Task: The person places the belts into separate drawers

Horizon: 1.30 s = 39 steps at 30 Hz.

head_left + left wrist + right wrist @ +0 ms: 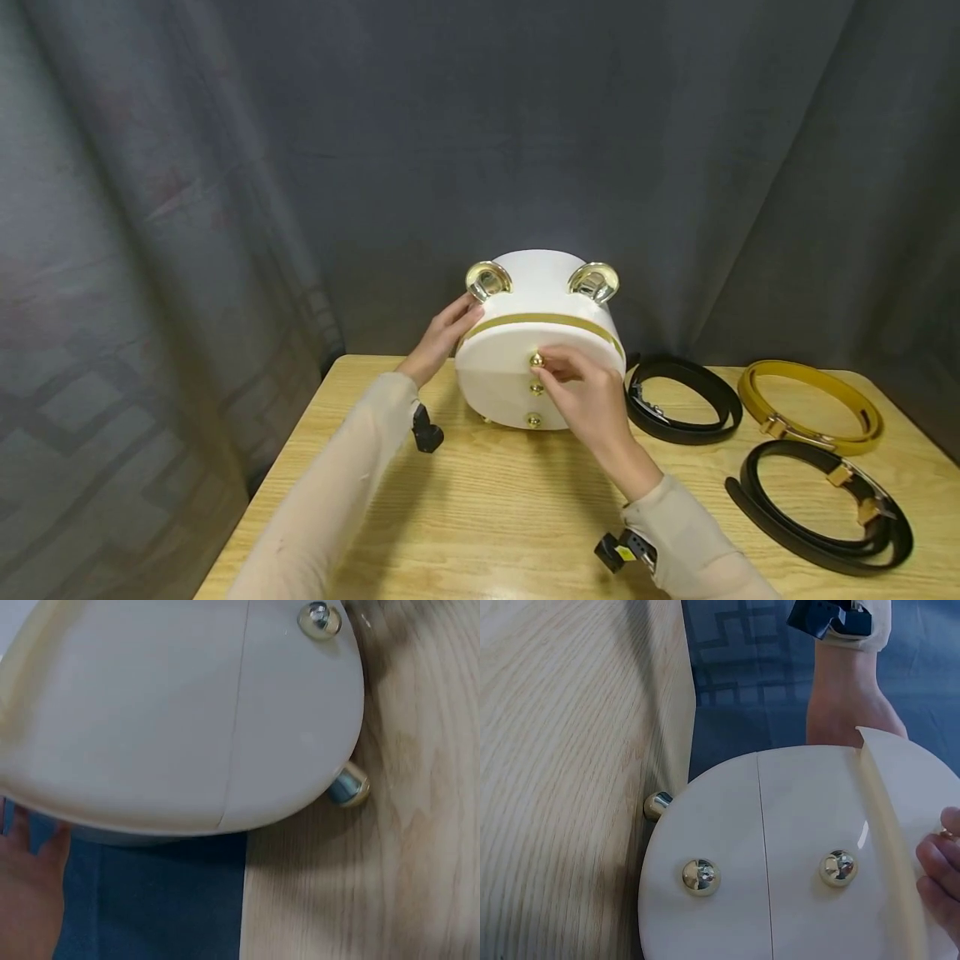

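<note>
Pinching the top brass knob (537, 360), the right hand (588, 400) works a glossy white round box (517, 392) mid-counter (480, 500); the left hand (442, 337), fingers straight, steadies its left side. Three coiled leather belts (813, 450) lie right.

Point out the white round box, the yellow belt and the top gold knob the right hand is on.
white round box (498, 367): head view, front face left of the knobs.
yellow belt (810, 377): head view, far side of its loop.
top gold knob (536, 360): head view, ball at the fingertips.
</note>
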{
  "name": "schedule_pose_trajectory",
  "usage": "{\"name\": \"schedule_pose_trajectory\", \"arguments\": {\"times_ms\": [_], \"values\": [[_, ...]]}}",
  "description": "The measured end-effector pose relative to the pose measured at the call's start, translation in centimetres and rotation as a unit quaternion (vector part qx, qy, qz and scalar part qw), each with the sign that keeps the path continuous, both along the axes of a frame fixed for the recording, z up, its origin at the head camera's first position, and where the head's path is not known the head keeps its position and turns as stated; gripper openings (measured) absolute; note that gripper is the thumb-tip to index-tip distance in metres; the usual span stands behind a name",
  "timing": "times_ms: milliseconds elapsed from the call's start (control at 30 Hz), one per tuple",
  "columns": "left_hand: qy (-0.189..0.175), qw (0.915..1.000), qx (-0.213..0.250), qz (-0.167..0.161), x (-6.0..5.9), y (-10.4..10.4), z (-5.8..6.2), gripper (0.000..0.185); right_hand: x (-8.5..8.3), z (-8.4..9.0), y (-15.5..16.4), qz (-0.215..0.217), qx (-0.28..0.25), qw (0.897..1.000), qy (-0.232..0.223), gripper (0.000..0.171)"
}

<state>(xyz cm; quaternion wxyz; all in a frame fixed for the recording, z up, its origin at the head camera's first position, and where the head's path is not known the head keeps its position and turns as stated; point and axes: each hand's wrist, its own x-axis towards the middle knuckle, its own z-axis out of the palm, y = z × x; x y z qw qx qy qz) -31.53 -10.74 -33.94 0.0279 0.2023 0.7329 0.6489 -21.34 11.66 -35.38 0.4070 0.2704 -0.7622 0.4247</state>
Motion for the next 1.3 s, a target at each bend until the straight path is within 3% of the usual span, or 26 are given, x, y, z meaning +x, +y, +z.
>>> {"name": "schedule_pose_trajectory", "arguments": {"times_ms": [1000,1300], "values": [[0.008,0.9997,-0.021,-0.011,0.0,-0.6,0.3,0.057,2.1,0.1,0.1,-0.009,0.012,1.0,0.026,0.031],[0.01,0.9997,-0.021,-0.005,0.1,-0.5,0.1,0.067,2.7,0.3,0.1,0.004,0.013,0.999,0.037,0.033]]}}
